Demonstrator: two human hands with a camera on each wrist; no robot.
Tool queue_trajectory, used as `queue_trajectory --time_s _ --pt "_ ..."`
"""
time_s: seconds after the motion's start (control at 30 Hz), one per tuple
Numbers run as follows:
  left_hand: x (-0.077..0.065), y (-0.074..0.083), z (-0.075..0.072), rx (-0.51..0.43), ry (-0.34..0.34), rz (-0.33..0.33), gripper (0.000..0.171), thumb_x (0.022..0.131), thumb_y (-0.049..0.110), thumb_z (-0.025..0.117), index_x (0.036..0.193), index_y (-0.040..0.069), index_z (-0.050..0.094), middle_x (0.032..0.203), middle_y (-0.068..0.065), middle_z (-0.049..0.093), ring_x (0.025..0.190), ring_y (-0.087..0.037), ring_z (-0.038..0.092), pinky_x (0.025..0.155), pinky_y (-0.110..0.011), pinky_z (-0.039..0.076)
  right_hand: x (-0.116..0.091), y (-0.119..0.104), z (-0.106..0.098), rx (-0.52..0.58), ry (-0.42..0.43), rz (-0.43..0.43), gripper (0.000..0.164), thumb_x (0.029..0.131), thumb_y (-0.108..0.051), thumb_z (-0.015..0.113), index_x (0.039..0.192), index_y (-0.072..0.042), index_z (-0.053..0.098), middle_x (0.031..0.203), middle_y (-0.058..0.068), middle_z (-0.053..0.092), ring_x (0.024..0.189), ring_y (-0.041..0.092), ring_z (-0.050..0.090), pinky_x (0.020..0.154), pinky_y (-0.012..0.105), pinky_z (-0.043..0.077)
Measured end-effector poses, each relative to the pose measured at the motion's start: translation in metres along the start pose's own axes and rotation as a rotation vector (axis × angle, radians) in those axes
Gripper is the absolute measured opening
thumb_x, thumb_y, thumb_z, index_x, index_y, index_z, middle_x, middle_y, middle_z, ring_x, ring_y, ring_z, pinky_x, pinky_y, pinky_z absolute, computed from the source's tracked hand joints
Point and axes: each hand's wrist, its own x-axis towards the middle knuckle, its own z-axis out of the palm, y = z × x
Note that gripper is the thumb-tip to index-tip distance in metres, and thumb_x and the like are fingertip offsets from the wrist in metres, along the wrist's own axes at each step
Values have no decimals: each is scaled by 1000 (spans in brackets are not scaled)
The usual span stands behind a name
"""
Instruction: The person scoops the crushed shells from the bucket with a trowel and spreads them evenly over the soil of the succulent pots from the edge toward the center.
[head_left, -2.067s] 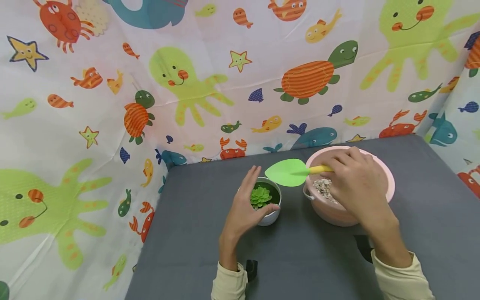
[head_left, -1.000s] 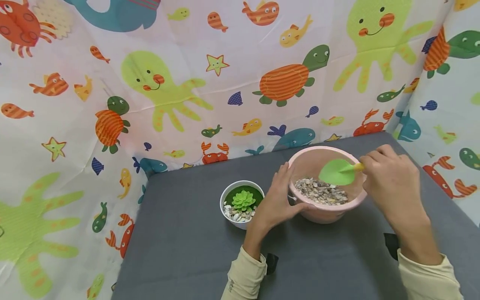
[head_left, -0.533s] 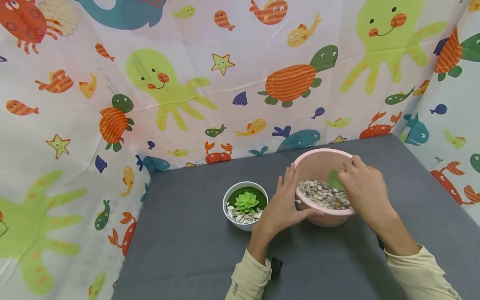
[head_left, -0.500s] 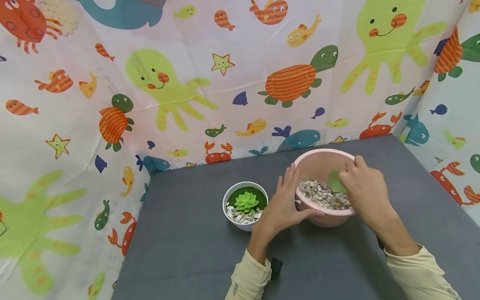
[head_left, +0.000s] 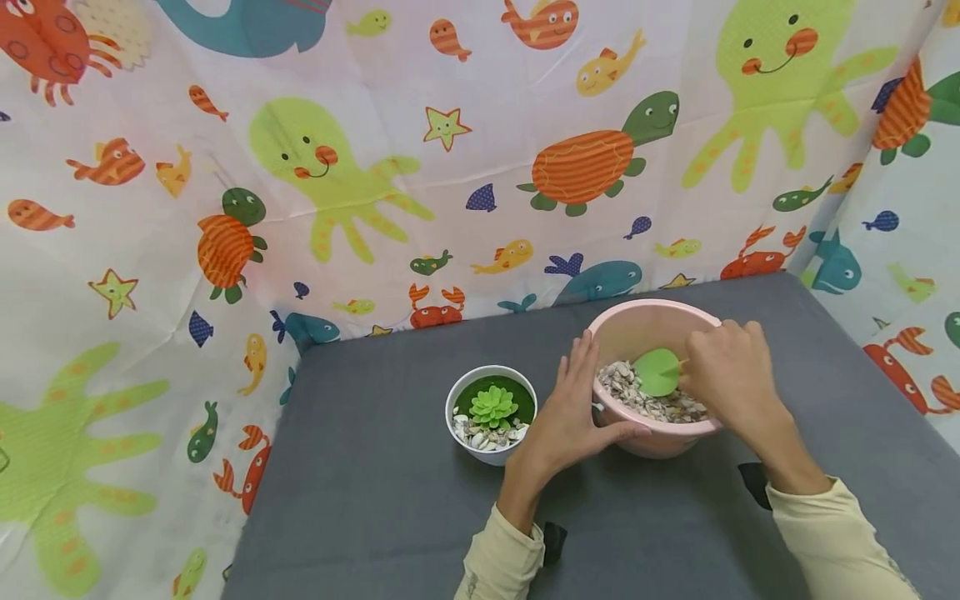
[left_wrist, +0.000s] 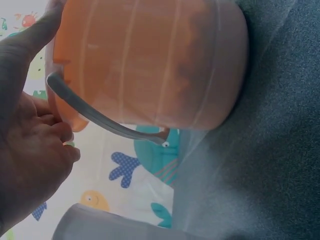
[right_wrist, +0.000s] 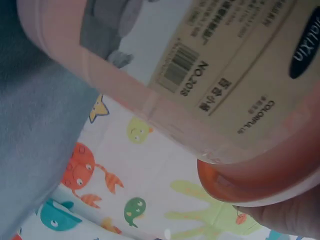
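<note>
My left hand [head_left: 558,417] holds the near-left rim of the pink bucket [head_left: 645,310], thumb along the front and fingers along the left side. In the left wrist view the bucket's handle [left_wrist: 107,122] hangs beside my left fingers. My right hand [head_left: 727,371] grips a toy trowel, its green blade [head_left: 658,372] low inside the bucket on the gravel [head_left: 618,382]; most of its handle is hidden by the hand. In the right wrist view, part of my right hand [right_wrist: 292,217] shows beyond the bucket's orange-looking rim [right_wrist: 240,187].
Left of the bucket stands a white pot [head_left: 452,396] with a green succulent [head_left: 492,406] and pale pebbles, right by my left wrist. A grey cloth [head_left: 375,500] covers the table. A curtain [head_left: 480,167] printed with sea animals rises behind and at the sides.
My left hand has gone from the white pot to the bucket's rim. My right hand has lowered the trowel from beside the pot into the bucket, and its blade has moved left across the gravel.
</note>
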Motion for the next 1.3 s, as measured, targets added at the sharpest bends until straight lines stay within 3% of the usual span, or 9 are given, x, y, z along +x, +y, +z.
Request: queue_trajectory --time_s 0.2,0.37,0.53,0.73,0.9,1.1,1.3 --pt "0 0 -1 -12 15 -5 122 84 46 87 170 14 6 179 1 -1 167 -20 0 135 -46 14 1 4 -3 119 -41 27 9 73 -8 83 69 -2 77 61 10 70 63 31 57 68 53 37" --pt "1 -1 -1 -38 4 -15 122 84 47 87 170 15 6 179 2 -1 167 -22 1 135 -47 15 2 6 -10 225 -117 56 10 81 -11 80 77 -3 80 72 14 77 72 34 64 75 60 38" --pt "0 -1 -1 -60 6 -18 123 84 46 87 170 17 5 179 2 0 167 -22 2 134 -48 16 0 8 -22 281 -182 128 14 85 -15 78 84 -2 81 79 16 77 74 33 61 74 54 35" --pt "-2 -1 2 -51 6 -19 123 84 46 87 170 17 5 179 6 -3 167 -20 2 135 -46 16 -14 7 -36 338 -147 203 21 85 -12 77 97 5 81 82 20 77 77 32 59 73 46 30" --pt "-3 -1 4 -59 12 -24 125 83 46 88 170 18 3 178 8 -5 166 -17 0 135 -46 13 -28 11 -48 397 -97 266 29 88 -13 77 107 10 78 92 28 76 78 32 58 70 42 33" --pt "-1 -3 4 -67 14 -35 127 83 47 88 170 20 -1 177 9 -8 166 -17 0 135 -44 12 -37 17 -57 418 -68 314 30 90 -16 75 107 9 78 95 30 75 75 28 56 52 28 38" --pt "1 -6 5 -82 27 -24 127 83 46 88 170 20 0 177 10 -7 166 -17 0 135 -45 15 -41 19 -63 392 -58 378 31 92 -20 74 108 7 78 99 31 73 82 32 54 54 28 39"
